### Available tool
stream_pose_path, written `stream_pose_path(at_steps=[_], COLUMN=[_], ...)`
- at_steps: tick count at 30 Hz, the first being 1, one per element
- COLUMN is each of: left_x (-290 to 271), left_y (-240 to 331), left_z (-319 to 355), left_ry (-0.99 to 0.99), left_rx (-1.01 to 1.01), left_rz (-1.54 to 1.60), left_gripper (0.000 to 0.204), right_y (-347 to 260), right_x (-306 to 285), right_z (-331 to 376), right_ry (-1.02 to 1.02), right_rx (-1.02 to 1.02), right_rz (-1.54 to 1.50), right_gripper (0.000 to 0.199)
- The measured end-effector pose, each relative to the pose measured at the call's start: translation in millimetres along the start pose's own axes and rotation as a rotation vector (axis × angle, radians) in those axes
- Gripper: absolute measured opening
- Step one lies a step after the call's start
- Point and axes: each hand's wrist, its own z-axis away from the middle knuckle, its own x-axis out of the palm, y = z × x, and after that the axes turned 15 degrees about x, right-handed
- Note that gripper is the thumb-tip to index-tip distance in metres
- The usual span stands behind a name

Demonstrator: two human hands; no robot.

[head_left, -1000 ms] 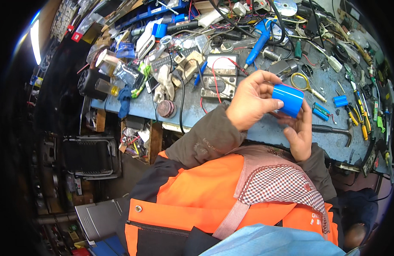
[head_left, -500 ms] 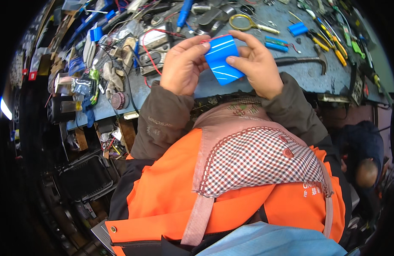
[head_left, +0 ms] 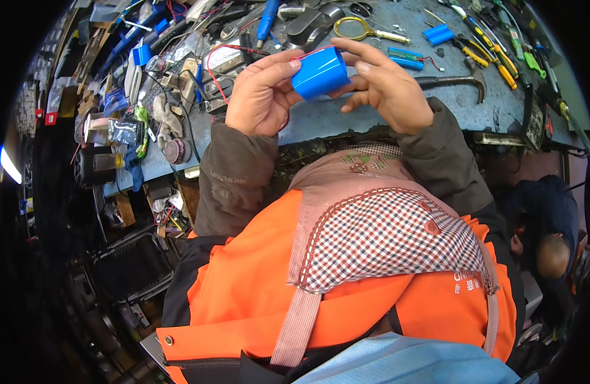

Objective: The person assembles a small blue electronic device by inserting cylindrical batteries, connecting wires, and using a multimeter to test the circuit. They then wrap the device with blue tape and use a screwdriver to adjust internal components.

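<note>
A blue shrink-wrapped battery pack (head_left: 320,73) is raised over the near edge of the bench, its rounded, glossy side tilted up. My left hand (head_left: 263,93) pinches its left end, thumb on top and the other fingers largely hidden behind. A thin red wire runs along the pack's upper edge. Beside the right end is my right hand (head_left: 392,89), fingers spread and thumb lifted off. Some of its fingertips reach the pack's far edge, and whether they touch is hard to see.
Right of my hands lie a second blue battery pack (head_left: 406,58), a hammer (head_left: 458,80), another blue pack (head_left: 438,34) and yellow-handled pliers (head_left: 472,54). Behind is a magnifying glass (head_left: 354,27). Cluttered tools and cables cover the left. A person (head_left: 543,224) is low at the right.
The blue pack has turned from its flat face to its rounded side and shifted slightly left and up. My right thumb has come off it, and the right fingers have spread.
</note>
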Motion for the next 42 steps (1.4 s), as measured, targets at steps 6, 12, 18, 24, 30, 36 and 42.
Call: stream_pose_path(at_steps=[6, 12, 18, 24, 30, 36, 42], left_x=[7.9, 22.1, -49.8, -356.0, -435.0, -450.0, -408.4], left_y=[5.2, 36.0, 134.0, 258.2, 239.7, 227.5, 208.6], left_z=[2.8, 15.8, -34.8, -171.6, -247.5, -264.6, -257.8], left_ry=[-0.053, -0.103, -0.062, 0.594, 0.563, 0.577, 0.616], left_rx=[-0.029, -0.12, 0.193, 0.221, -0.256, -0.403, -0.333], left_rz=[0.032, -0.151, -0.765, -1.604, -2.002, -2.045, -2.13], left_gripper=[0.032, 0.035, 0.046, 0.078, 0.121, 0.103, 0.089], right_y=[4.7, 8.0, 33.9, 26.2, 18.0, 19.4, 16.0], right_x=[7.2, 15.4, -11.0, -8.4, -17.0, -20.6, -18.3], right_z=[1.1, -7.0, -23.1, -30.3, -25.3, -27.4, -31.0], right_ry=[0.091, 0.143, 0.211, 0.09, 0.145, 0.174, 0.162], right_rx=[-0.446, -0.589, -0.571, -0.122, 0.132, 0.094, 0.064], right_rz=[0.694, 0.653, 0.403, 0.259, 0.107, 0.079, 0.039], right_gripper=[0.08, 0.039, 0.014, 0.016, 0.018, 0.017, 0.023])
